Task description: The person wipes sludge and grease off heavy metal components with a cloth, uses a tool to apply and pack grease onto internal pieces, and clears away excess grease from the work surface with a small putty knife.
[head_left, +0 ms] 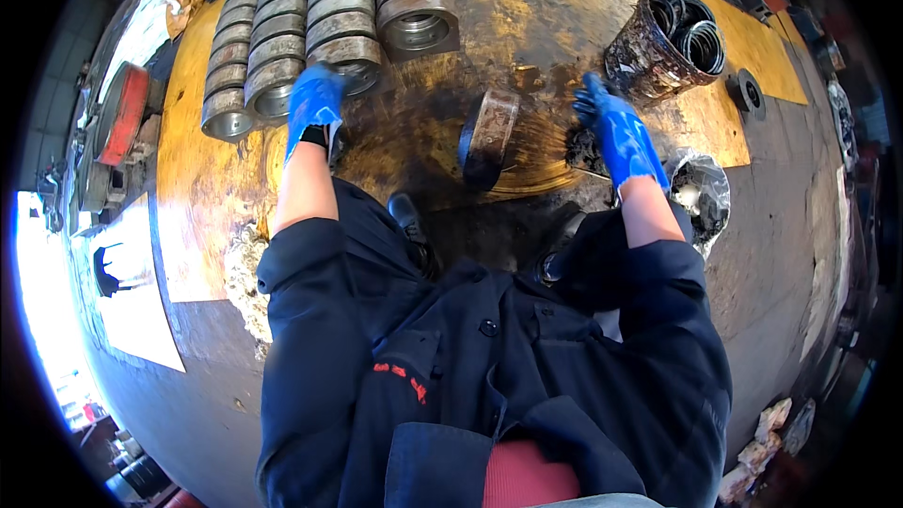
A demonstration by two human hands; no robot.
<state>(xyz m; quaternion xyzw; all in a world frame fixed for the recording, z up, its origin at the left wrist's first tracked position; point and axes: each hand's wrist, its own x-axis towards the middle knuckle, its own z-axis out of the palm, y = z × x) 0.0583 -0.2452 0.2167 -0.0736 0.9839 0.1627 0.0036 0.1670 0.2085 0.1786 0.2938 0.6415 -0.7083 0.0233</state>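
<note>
My left hand (317, 102), in a blue glove, is at the near end of the rows of worn metal rings (342, 30). It overlaps the front of one row, and its fingers are hidden or blurred. My right hand (616, 127), also blue-gloved, has dark, greasy fingertips. Its fingers stretch away from me, apart, with nothing visible in them. Below those fingers lies a black, greasy clump (585, 149) whose kind I cannot make out. Between my hands a single thick metal ring (493, 134) stands on its edge on the oily yellow-brown board (527, 33).
A grimy bucket (644, 55) holding black rings stands at the far right, with a small dark spool-shaped part (746, 92) beside it. Near my right forearm is a clear plastic bag (701, 196). Pale shredded material (246, 273) lies left; a red-faced metal part (123, 115) stands farther out.
</note>
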